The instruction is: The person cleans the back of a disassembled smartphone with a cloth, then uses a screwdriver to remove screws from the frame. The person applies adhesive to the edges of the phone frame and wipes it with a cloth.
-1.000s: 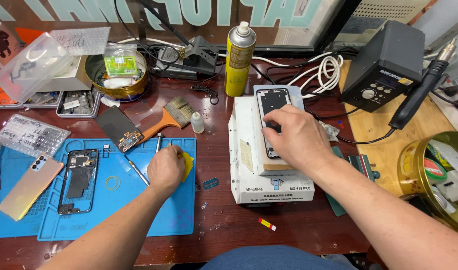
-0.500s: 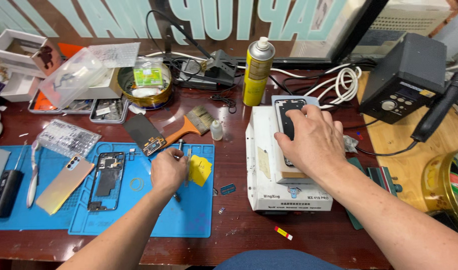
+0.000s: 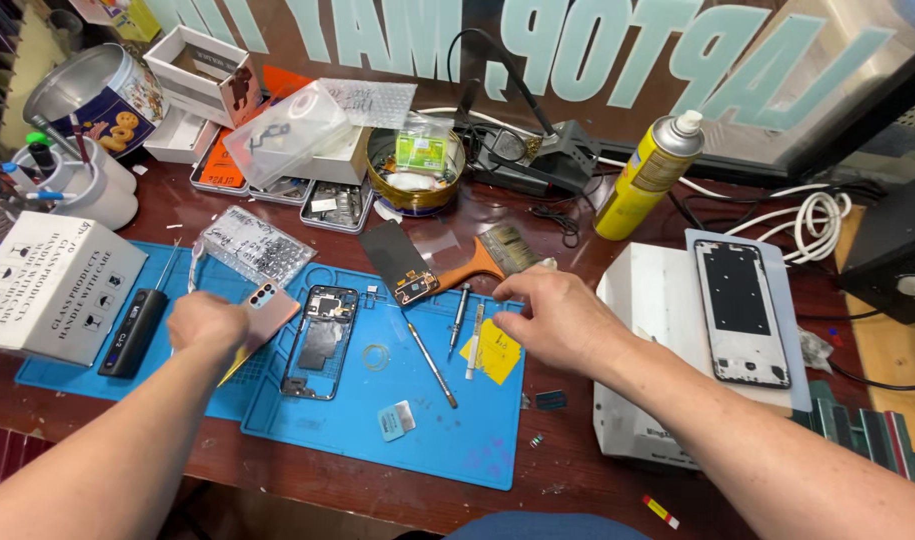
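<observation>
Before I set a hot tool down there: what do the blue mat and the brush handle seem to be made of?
The blue mat looks like soft matte silicone or rubber: it has moulded ridges and lies flat and dull. The brush handle looks like glossy orange plastic or lacquered wood; its smooth sheen leaves that open. The right hand hovers just beside it.

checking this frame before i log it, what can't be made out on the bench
- Head view: the left hand covers most of the pink phone back cover; its grip on it cannot be confirmed.
- Head view: the right hand hides its own fingertips near the yellow card, so contact is unclear.
- Head view: the black unit is cut off by the right edge.
- Head view: the loose screws are too small to identify.
</observation>
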